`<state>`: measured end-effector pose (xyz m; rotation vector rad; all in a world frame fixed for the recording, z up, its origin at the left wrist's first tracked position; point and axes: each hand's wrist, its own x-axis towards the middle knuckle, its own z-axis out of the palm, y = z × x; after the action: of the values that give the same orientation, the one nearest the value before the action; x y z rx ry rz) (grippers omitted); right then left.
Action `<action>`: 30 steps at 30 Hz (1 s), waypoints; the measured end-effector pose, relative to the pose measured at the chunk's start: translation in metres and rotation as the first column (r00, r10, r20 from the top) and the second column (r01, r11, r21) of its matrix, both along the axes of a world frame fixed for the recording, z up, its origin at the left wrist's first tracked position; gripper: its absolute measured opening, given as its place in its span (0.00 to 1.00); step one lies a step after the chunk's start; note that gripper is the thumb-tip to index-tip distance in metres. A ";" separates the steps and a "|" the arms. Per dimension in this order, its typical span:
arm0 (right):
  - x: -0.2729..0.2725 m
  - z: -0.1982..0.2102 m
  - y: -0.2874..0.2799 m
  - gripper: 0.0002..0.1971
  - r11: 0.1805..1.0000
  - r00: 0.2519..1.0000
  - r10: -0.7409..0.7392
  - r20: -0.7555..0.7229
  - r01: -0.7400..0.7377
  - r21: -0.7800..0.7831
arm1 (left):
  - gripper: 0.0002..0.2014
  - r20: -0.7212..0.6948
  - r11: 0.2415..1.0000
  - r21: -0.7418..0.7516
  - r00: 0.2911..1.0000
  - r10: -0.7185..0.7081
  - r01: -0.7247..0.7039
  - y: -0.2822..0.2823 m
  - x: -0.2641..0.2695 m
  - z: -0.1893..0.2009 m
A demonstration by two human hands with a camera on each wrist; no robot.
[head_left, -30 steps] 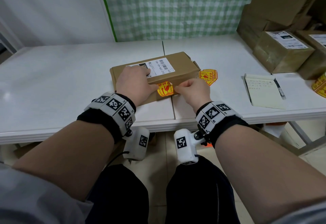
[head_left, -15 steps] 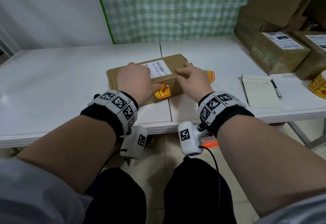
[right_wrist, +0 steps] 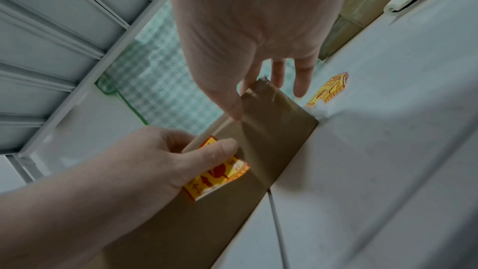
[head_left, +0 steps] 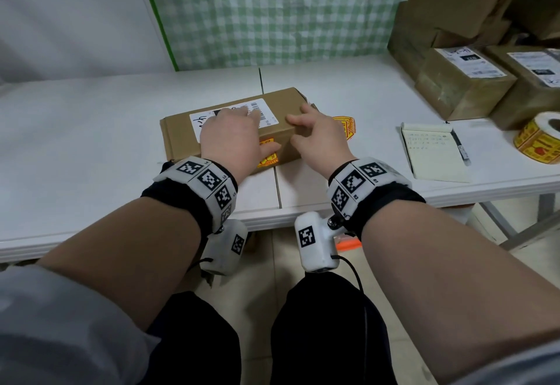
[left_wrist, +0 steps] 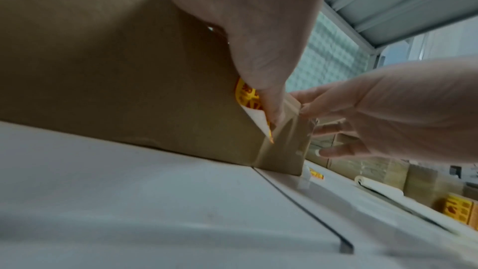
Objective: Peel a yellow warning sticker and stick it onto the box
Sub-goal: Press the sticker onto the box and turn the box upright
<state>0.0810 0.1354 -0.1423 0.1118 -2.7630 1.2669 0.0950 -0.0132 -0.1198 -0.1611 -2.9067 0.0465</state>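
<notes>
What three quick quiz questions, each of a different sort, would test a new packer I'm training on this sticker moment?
1. True or false: the yellow sticker lies fully flat on the box.
2. Which part of the left hand presses the sticker? A) thumb B) little finger C) palm
3. Fill in: the right hand touches the box at its ___ end.

Key:
1. False; the left wrist view shows its lower corner lifted, white underside showing.
2. A.
3. Right, with the thumb on the top front edge near that corner; it grips nothing.
</notes>
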 end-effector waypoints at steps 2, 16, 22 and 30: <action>0.001 0.000 0.001 0.25 1.000 1.000 0.005 0.007 -0.005 -0.004 | 0.33 0.019 1.000 -0.017 1.000 0.018 -0.018 0.003 -0.001 -0.001; 0.000 -0.001 0.003 0.27 0.999 0.999 0.032 0.010 -0.032 -0.005 | 0.39 0.067 0.994 -0.103 0.998 -0.018 0.025 -0.001 -0.002 0.001; 0.002 -0.002 0.003 0.27 0.999 1.000 0.029 0.013 -0.028 -0.041 | 0.45 0.106 0.989 -0.105 0.990 -0.093 0.104 -0.020 0.000 0.004; 0.005 -0.001 0.002 0.28 0.997 1.000 0.018 0.020 -0.016 -0.070 | 0.53 0.338 0.997 -0.038 0.938 0.082 -0.074 -0.044 -0.002 0.022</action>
<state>0.0861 0.1377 -0.1433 0.1181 -2.7364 1.3747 0.0927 -0.0572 -0.0976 -0.0615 -3.2586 0.0749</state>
